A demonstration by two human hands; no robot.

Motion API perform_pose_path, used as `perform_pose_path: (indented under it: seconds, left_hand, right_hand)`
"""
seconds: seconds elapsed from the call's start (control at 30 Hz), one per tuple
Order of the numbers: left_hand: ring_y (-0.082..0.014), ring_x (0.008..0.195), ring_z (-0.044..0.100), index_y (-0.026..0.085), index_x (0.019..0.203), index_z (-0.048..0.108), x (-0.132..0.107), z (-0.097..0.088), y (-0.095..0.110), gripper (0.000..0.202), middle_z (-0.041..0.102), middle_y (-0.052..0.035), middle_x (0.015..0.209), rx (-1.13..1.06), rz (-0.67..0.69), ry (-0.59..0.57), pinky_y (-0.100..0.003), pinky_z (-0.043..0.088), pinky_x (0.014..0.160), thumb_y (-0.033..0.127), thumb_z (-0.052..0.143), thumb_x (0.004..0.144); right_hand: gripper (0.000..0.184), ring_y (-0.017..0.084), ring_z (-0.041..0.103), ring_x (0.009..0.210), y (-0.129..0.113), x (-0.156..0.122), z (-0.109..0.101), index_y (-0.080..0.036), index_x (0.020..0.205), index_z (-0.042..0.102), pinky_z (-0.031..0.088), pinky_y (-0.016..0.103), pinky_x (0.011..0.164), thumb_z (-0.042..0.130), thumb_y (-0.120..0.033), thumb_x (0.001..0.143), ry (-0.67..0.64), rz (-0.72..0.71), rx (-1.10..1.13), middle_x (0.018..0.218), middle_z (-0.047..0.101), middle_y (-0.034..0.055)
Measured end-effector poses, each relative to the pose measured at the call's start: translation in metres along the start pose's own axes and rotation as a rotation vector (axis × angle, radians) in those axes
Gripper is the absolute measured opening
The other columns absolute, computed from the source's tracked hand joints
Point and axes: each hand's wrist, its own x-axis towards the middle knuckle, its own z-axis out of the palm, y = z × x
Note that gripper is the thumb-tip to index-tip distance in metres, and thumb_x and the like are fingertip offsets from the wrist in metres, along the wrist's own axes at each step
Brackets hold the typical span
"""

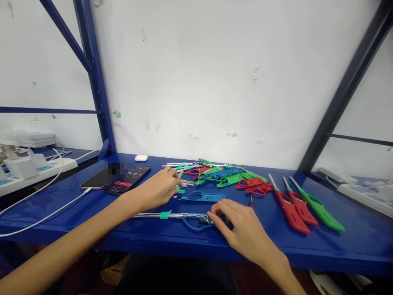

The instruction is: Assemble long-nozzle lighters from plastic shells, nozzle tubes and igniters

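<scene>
Close to the table's front edge lies a blue lighter shell half (193,223), fitted with a metal tube (147,215), a teal piece (165,214) and thin white wire. My right hand (242,225) is closed over its handle end, thumb and fingertips on it. Farther left, my left hand (162,184) reaches down with curled fingers to small parts, beside a teal trigger piece (179,191); what its fingertips hold is hidden. Another blue shell half (204,196) lies between the hands.
Several loose green, red and blue shell halves (221,174) and metal tubes are piled at the back. Three closed lighters (291,209) lie on the right, near a screwdriver (251,203). Two phones (130,179), a white cable (61,217) and an earbud case (141,157) are left.
</scene>
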Motion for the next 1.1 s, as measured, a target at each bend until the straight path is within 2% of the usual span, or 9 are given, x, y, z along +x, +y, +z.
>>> perform_pose_path:
  seconds: [0.2, 0.33, 0.47, 0.53, 0.6, 0.67, 0.83, 0.97, 1.1]
  left_hand:
    - [-0.0282, 0.097, 0.060, 0.017, 0.092, 0.077, 0.020, 0.013, -0.004, 0.016, 0.068, -0.0109, 0.101, -0.069, 0.015, -0.055, -0.043, 0.049, 0.090, 0.018, 0.061, 0.091]
    - [-0.0275, 0.098, 0.063, 0.017, 0.095, 0.071, 0.022, 0.001, 0.005, 0.019, 0.070, -0.0106, 0.103, -0.189, -0.080, 0.027, -0.045, 0.049, 0.091, 0.028, 0.056, 0.097]
    - [-0.0198, 0.075, 0.064, 0.019, 0.094, 0.063, 0.015, -0.021, 0.028, 0.027, 0.071, -0.0057, 0.092, -0.340, -0.229, 0.138, -0.035, 0.052, 0.070, 0.040, 0.050, 0.102]
    - [-0.0183, 0.077, 0.066, 0.019, 0.096, 0.062, 0.008, -0.027, 0.044, 0.028, 0.070, -0.0040, 0.089, -0.463, -0.264, 0.182, -0.031, 0.054, 0.069, 0.045, 0.051, 0.102]
    - [-0.0182, 0.079, 0.068, 0.019, 0.108, 0.063, -0.002, -0.027, 0.061, 0.029, 0.070, -0.0019, 0.088, -0.787, -0.315, 0.249, -0.030, 0.055, 0.071, 0.046, 0.064, 0.095]
    - [-0.0162, 0.072, 0.066, 0.021, 0.120, 0.065, -0.011, -0.021, 0.076, 0.036, 0.068, 0.0014, 0.081, -0.951, -0.348, 0.300, -0.027, 0.054, 0.066, 0.043, 0.069, 0.092]
    - [-0.0163, 0.059, 0.066, 0.021, 0.094, 0.079, -0.028, 0.003, 0.089, 0.022, 0.072, 0.0007, 0.064, -0.969, -0.447, 0.263, -0.025, 0.049, 0.056, 0.042, 0.075, 0.088]
    - [-0.0186, 0.066, 0.070, 0.025, 0.090, 0.084, -0.031, 0.013, 0.080, 0.015, 0.080, 0.0000, 0.076, -0.847, -0.457, 0.314, -0.028, 0.050, 0.062, 0.038, 0.077, 0.087]
    - [-0.0201, 0.080, 0.069, 0.029, 0.086, 0.084, -0.031, 0.019, 0.075, 0.014, 0.080, 0.0007, 0.085, -0.707, -0.352, 0.367, -0.029, 0.049, 0.071, 0.030, 0.072, 0.093]
  right_hand:
    - [0.019, 0.018, 0.063, 0.084, 0.001, 0.000, 0.001, -0.026, 0.095, 0.059, 0.042, 0.031, 0.075, 0.050, -0.032, 0.110, -0.007, -0.005, -0.016, 0.093, 0.069, -0.0021]
    - [0.018, 0.018, 0.063, 0.086, 0.002, 0.000, 0.001, -0.025, 0.096, 0.059, 0.042, 0.032, 0.076, 0.049, -0.032, 0.110, 0.004, 0.001, -0.014, 0.095, 0.069, -0.0021]
    - [0.016, 0.019, 0.063, 0.085, 0.001, -0.002, 0.001, -0.025, 0.096, 0.061, 0.042, 0.031, 0.075, 0.054, -0.034, 0.108, 0.005, 0.013, -0.015, 0.094, 0.069, -0.0023]
    - [0.015, 0.019, 0.064, 0.085, 0.001, -0.002, 0.001, -0.025, 0.096, 0.063, 0.042, 0.031, 0.074, 0.060, -0.037, 0.105, -0.008, 0.019, -0.020, 0.093, 0.070, -0.0023]
    - [0.017, 0.019, 0.065, 0.085, 0.001, -0.003, 0.002, -0.025, 0.095, 0.065, 0.042, 0.031, 0.074, 0.066, -0.041, 0.102, -0.025, 0.026, -0.021, 0.093, 0.070, -0.0024]
    - [0.018, 0.018, 0.066, 0.084, 0.002, -0.003, 0.002, -0.025, 0.095, 0.067, 0.042, 0.030, 0.073, 0.068, -0.042, 0.101, -0.042, 0.032, -0.013, 0.093, 0.071, -0.0027]
    - [0.018, 0.016, 0.067, 0.085, 0.005, 0.000, 0.001, -0.025, 0.097, 0.071, 0.043, 0.028, 0.073, 0.064, -0.040, 0.104, -0.075, 0.026, 0.019, 0.096, 0.073, -0.0031]
    - [0.018, 0.016, 0.068, 0.085, 0.005, 0.000, 0.000, -0.025, 0.097, 0.072, 0.043, 0.027, 0.075, 0.061, -0.037, 0.105, -0.085, 0.014, 0.027, 0.096, 0.073, -0.0027]
    - [0.019, 0.016, 0.069, 0.086, 0.005, 0.000, 0.000, -0.025, 0.097, 0.073, 0.043, 0.027, 0.075, 0.059, -0.035, 0.107, -0.095, -0.007, 0.023, 0.096, 0.074, -0.0016]
